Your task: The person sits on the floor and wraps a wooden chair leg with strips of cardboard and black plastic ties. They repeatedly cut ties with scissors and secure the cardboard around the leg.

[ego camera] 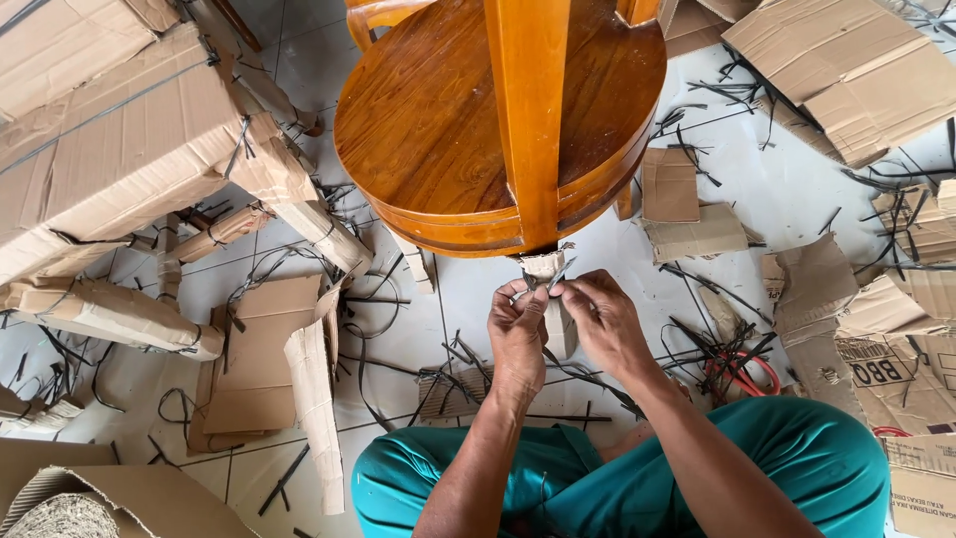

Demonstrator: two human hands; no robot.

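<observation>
A round, glossy brown wooden stool (448,120) lies tipped toward me, its seat underside facing up and one leg (528,120) running down the middle. The end of that leg is wrapped in a piece of cardboard (546,267). My left hand (518,334) and my right hand (599,319) meet just below the leg's end, both pinching a thin dark plastic strap (546,284) around the cardboard wrap. My knees in teal trousers (797,448) fill the bottom of the view.
Cardboard-wrapped furniture parts (129,149) lie at the left. Flattened cardboard pieces (856,70) and scraps (687,209) litter the white tiled floor, with several cut black straps (458,359) scattered about. A red cord (747,374) lies to my right.
</observation>
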